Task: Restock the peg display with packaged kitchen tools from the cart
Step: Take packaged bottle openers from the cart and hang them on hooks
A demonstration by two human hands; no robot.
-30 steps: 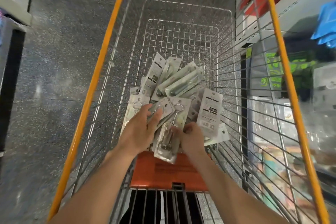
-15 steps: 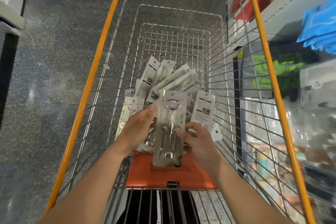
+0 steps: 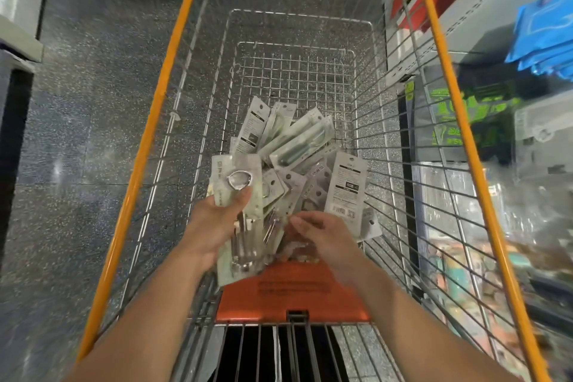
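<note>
A wire shopping cart (image 3: 173, 87) with orange rails holds a pile of packaged kitchen tools (image 3: 297, 146) in pale grey-green blister cards. My left hand (image 3: 214, 223) grips a long packaged metal tool (image 3: 240, 183) with a ring-shaped head, thumb across its front, lifted above the pile. My right hand (image 3: 322, 236) reaches into the near end of the pile with curled fingers touching packages (image 3: 273, 229) there; whether it holds one is hidden.
An orange plastic child-seat flap (image 3: 294, 291) closes the cart's near end. Store shelving (image 3: 496, 18) with blue packs (image 3: 545, 31) and green-printed goods (image 3: 459, 112) stands to the right. Speckled dark floor (image 3: 86, 133) lies to the left, with a shelf unit (image 3: 15, 9) at the far left.
The long package has passed from between both hands into my left hand alone and shifted left. My right hand has let go and dropped back into the pile.
</note>
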